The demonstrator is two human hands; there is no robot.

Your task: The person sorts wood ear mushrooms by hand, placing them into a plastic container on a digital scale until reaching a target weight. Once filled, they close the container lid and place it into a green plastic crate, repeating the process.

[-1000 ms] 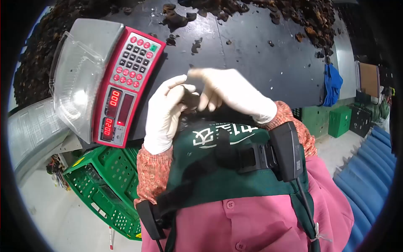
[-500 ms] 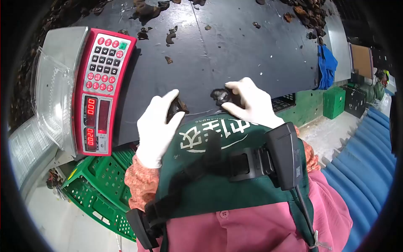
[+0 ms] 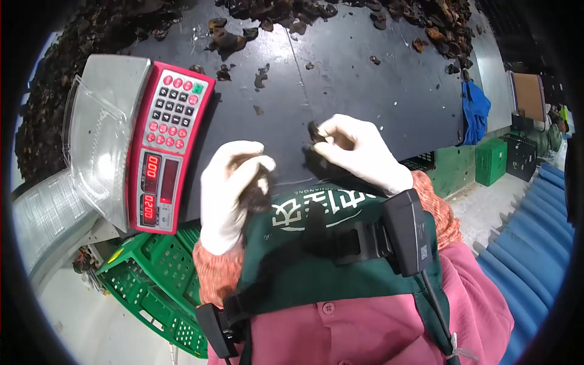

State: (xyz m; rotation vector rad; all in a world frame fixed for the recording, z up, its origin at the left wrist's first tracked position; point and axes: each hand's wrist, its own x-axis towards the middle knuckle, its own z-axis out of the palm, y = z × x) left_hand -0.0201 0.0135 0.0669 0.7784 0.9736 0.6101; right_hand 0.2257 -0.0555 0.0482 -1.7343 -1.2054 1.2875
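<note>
My left hand [image 3: 234, 188], in a white glove, is curled in front of the apron at the table's near edge. A dark brown wood ear mushroom [image 3: 255, 199] is in its grip, partly hidden by the fingers. To the right, my right hand [image 3: 362, 149], gloved the same way, pinches a small blackish wood ear mushroom [image 3: 314, 131] between thumb and forefinger. That piece is raised above the dark table [image 3: 359, 85], with its shadow below. Loose bits of wood ear mushroom [image 3: 261, 78] lie scattered beyond the hands.
A red digital scale [image 3: 170, 146] stands left, with a clear plastic tray [image 3: 97, 134] on its metal pan. Piles of wood ear mushrooms [image 3: 438, 30] line the far side. A green crate [image 3: 152, 292] is below left; a blue cloth [image 3: 474, 106] hangs at right.
My right hand has lifted its mushroom piece off the table. The left hand has closed round its piece and drawn it toward the apron. The view has shifted slightly.
</note>
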